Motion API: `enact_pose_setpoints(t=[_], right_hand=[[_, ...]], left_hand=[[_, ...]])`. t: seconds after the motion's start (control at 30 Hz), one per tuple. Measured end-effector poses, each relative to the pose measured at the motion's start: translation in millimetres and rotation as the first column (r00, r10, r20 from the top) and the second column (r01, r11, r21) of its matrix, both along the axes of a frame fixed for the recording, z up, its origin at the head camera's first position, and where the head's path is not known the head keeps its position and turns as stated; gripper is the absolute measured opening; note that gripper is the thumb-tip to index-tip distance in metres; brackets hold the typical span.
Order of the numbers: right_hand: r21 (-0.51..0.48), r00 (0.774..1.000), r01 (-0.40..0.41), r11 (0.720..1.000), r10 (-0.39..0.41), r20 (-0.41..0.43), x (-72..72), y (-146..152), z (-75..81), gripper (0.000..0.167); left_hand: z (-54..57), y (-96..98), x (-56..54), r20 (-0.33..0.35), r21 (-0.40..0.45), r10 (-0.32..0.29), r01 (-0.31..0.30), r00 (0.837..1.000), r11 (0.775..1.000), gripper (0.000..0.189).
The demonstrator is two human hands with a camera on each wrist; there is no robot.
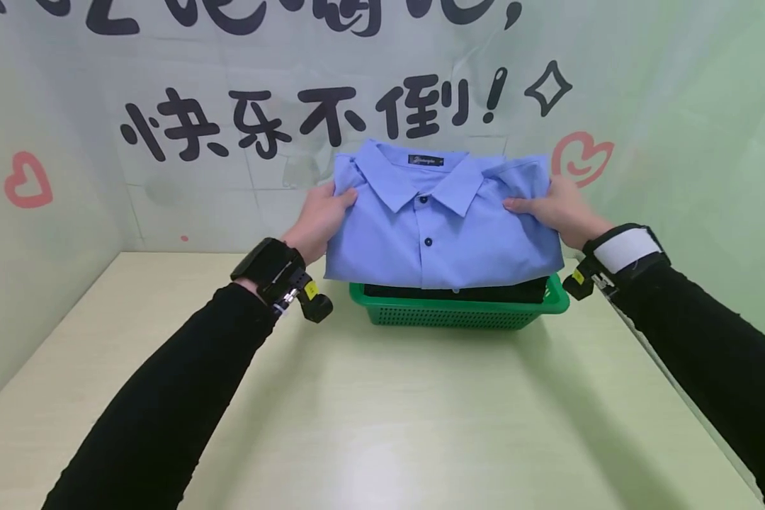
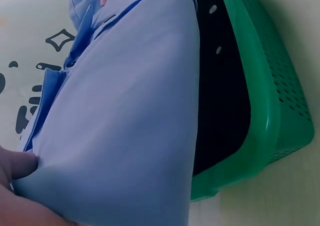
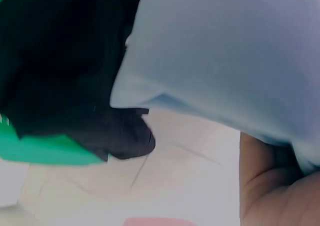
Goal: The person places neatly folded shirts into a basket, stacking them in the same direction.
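A folded light blue collared shirt is held up between both hands, its collar and dark label facing me. My left hand pinches its left edge, thumb in front and fingers behind. On the opposite edge my right hand grips the cloth the same way. Behind and below the shirt is a green plastic basket with perforated sides. Folded black clothing with pale buttons lies in the basket, seen beside the shirt's lower edge in the left wrist view. The shirt hides much of the basket's inside.
The basket stands on a pale wooden table near its back edge. Behind it hangs a light wall sheet with black lettering and red hearts. A green-tinted side wall rises on the right.
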State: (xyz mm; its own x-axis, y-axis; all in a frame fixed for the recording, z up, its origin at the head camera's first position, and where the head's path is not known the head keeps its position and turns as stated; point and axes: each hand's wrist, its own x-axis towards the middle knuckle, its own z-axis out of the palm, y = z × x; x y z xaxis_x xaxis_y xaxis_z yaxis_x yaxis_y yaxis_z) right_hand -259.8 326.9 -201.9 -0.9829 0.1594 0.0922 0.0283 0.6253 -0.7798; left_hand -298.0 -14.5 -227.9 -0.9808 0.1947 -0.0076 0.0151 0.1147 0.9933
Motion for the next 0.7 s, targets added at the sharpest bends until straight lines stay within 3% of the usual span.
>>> enact_pose_setpoints(t=[0.33, 0.5, 0.7], right_hand=[[0.154, 1.000, 0.001, 0.988, 0.004, -0.028, -12.4, 13, -11.6, 0.039], [0.176, 0.999, 0.004, 0.984, 0.003, -0.042, -16.1, 20, -19.9, 0.035], [0.177, 0.999, 0.015, 0.984, -0.008, -0.039, -19.4, 24, -28.0, 0.035]], left_hand=[[-13.9, 21.8, -18.9, 0.000, -0.069, -0.039, 0.039, 0.999, 0.997, 0.045], [-19.9, 27.6, -26.7, -0.020, -0.077, -0.082, 0.080, 0.996, 0.994, 0.046], [-32.9, 36.0, -32.3, 0.010, -0.111, -0.080, 0.081, 0.997, 0.990, 0.046]])
